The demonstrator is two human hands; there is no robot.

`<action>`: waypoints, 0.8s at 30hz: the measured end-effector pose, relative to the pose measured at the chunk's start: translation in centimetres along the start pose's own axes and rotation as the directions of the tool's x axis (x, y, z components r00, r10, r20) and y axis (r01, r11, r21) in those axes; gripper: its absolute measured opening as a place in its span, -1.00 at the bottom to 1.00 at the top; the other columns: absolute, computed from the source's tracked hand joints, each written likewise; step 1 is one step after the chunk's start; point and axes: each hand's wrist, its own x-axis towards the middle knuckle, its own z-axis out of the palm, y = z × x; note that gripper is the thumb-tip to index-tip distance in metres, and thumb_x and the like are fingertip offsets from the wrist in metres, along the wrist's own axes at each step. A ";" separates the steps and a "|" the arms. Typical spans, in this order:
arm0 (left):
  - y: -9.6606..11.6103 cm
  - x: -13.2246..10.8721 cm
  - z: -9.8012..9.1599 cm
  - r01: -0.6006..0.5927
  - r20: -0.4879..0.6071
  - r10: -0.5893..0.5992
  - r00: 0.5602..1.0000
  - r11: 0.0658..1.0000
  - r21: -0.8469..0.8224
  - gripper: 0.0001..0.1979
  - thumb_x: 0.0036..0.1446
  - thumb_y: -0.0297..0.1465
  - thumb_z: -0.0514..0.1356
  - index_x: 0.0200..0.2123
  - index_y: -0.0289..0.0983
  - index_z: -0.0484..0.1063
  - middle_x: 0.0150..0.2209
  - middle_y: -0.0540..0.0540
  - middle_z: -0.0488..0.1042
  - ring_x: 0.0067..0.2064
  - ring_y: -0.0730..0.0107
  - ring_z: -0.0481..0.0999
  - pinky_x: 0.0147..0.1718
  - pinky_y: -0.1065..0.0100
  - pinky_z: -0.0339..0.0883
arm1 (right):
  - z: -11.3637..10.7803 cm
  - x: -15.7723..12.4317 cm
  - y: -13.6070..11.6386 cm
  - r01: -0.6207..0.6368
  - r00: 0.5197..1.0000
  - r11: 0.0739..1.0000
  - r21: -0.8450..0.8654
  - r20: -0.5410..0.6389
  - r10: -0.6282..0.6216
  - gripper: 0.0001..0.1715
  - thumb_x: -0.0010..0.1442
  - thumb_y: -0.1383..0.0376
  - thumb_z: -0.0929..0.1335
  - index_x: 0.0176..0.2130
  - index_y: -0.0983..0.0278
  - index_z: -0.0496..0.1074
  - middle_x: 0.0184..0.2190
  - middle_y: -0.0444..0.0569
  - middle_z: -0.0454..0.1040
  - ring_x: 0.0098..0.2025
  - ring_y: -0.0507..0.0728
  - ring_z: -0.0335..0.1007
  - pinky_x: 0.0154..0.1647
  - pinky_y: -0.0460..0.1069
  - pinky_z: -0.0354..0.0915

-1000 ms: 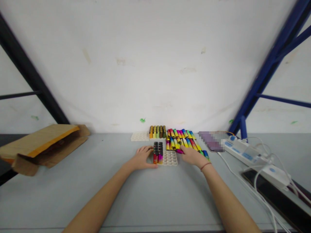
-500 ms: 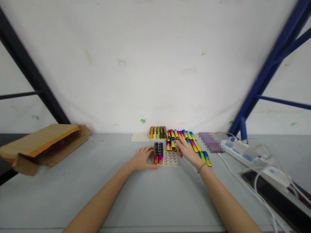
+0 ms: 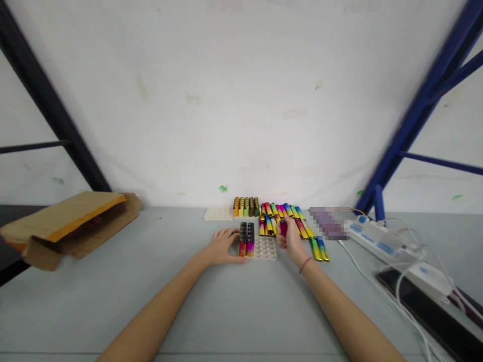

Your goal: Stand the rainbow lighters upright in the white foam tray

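Note:
My left hand (image 3: 223, 247) curves round the left end of a white tray with round holes (image 3: 265, 248), its thumb at the front corner and its fingers by the back edge. Two columns of black-topped lighters (image 3: 246, 239), red and purple, stand upright in that tray beside my left hand. To the right, my right hand (image 3: 290, 238) is closed round a magenta lighter (image 3: 283, 226), held upright with its dark top showing. Several rainbow-coloured lighters (image 3: 303, 229) lie in rows behind and beside my right hand.
A second tray of upright yellow-to-green lighters (image 3: 246, 206) stands by the wall, with another white tray (image 3: 219, 213) left of it. An open cardboard box (image 3: 71, 226) lies at left. White power strips (image 3: 400, 254), cables and a dark phone (image 3: 426, 306) occupy the right.
My right hand has drawn back from the lying lighters and turned upright, now showing a magenta lighter in its grip. My left hand stays at the tray.

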 end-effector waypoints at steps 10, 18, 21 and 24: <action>0.3 0.0 -0.3 0.020 0.026 -0.020 0.999 1.000 0.010 -0.12 -0.07 0.15 0.23 0.19 -0.26 0.22 0.24 -0.26 0.18 0.22 -0.11 0.16 0.17 0.00 -0.01 | 0.4 0.2 0.0 0.018 0.981 0.987 0.159 -0.194 0.013 -0.51 0.25 0.12 0.05 -0.65 0.21 0.01 -0.83 -0.29 -0.16 -0.79 -0.08 -0.34 -0.77 -0.16 -0.31; 0.4 0.0 -0.4 0.026 0.025 -0.026 0.999 1.000 0.001 -0.13 -0.07 0.14 0.24 0.18 -0.29 0.24 0.24 -0.29 0.19 0.22 -0.14 0.15 0.17 -0.01 -0.02 | 0.4 0.0 0.1 0.039 0.967 0.988 0.147 -0.257 0.000 -0.49 0.25 0.09 0.07 -0.65 0.23 0.07 -0.83 -0.28 -0.12 -0.79 -0.09 -0.31 -0.78 -0.16 -0.30; 0.4 0.0 -0.4 0.017 0.023 -0.017 1.000 1.000 -0.005 -0.12 -0.08 0.14 0.24 0.18 -0.30 0.23 0.24 -0.29 0.18 0.22 -0.14 0.15 0.17 -0.02 -0.02 | 0.2 0.0 0.0 0.005 0.984 0.980 0.199 -0.173 0.030 -0.49 0.25 0.13 0.04 -0.67 0.22 0.03 -0.83 -0.28 -0.15 -0.79 -0.08 -0.35 -0.77 -0.16 -0.31; 0.4 0.0 -0.4 0.013 0.016 -0.013 1.000 1.000 -0.013 -0.13 -0.08 0.14 0.24 0.18 -0.28 0.24 0.24 -0.27 0.19 0.22 -0.14 0.16 0.17 -0.01 -0.02 | 0.0 0.1 0.0 -0.014 0.987 0.976 0.216 -0.151 0.048 -0.49 0.24 0.15 0.02 -0.68 0.21 0.00 -0.84 -0.28 -0.17 -0.80 -0.08 -0.36 -0.77 -0.16 -0.33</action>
